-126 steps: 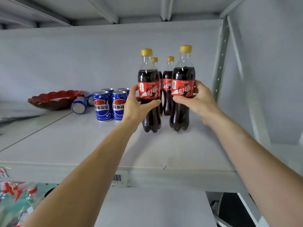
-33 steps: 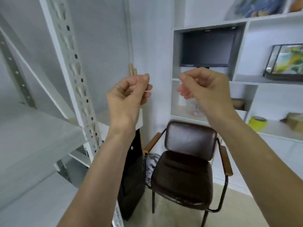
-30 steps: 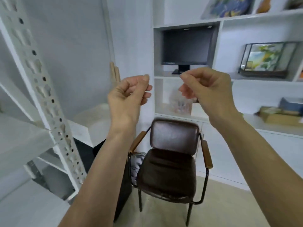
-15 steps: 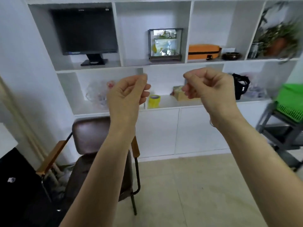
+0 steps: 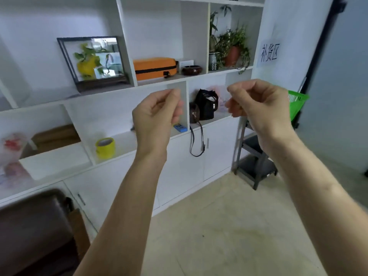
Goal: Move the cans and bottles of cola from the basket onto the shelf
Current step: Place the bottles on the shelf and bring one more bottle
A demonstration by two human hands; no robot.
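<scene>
Head view: we face a white wall unit (image 5: 151,84), which is not the stocking shelf. That shelf is out of frame, so we can't say from here how many colas stand on it.

Largest to smallest:
- Wall unit holds a framed picture (image 5: 93,60), an orange case (image 5: 155,67), plants (image 5: 231,48), a black bag (image 5: 207,106) and yellow tape (image 5: 105,147). None of it is task stock.
- Dark chair (image 5: 33,232) sits at lower left.
- Grey stand (image 5: 254,156) is at right, near the wall unit's end.
- Green basket (image 5: 297,104) sits on top of that stand, mostly hidden behind our right wrist. Only one corner of its mesh shows, so we can't tell what's inside or how many cans or bottles are left.
- Paper sign (image 5: 268,53) with Chinese characters hangs on the wall above the basket.
- Left hand (image 5: 157,114) is raised at chest height, fingers loosely curled, thumb near the fingertips, holding nothing.
- Right hand (image 5: 258,102) is raised the same way, loosely curled and holding nothing.

No can or bottle is visible anywhere in this frame.

Progress, as a judgement: we're between loads. With both hands bare and the basket just ahead on the right, this reads as the walk over for another pickup. The done count is unknown. What's left depends on the basket's contents, which we can't see yet. Next we need to step right, look down into the basket and grip whatever remains.
</scene>
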